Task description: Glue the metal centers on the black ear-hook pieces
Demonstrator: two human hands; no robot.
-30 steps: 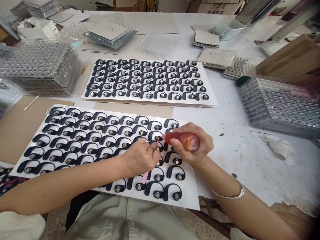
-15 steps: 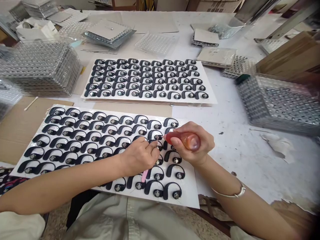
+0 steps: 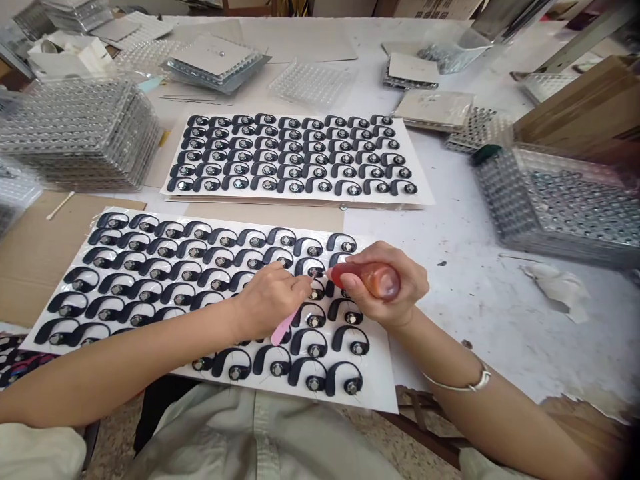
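Left hand point(image 3: 267, 300) holds pink strip point(image 3: 284, 329); right hand point(image 3: 395, 287) grips red handle point(image 3: 365, 280).

The one view comes from a camera worn on the person's head; it sits above the near edge of the table point(image 3: 480, 320), facing forward and down; it looks closely over the left hand point(image 3: 267, 300) and right hand point(image 3: 385, 287), reaching toward the table's far side.

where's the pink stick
In the head view, the pink stick pokes out below the left hand, over the black ear hooks on the nearer white board.
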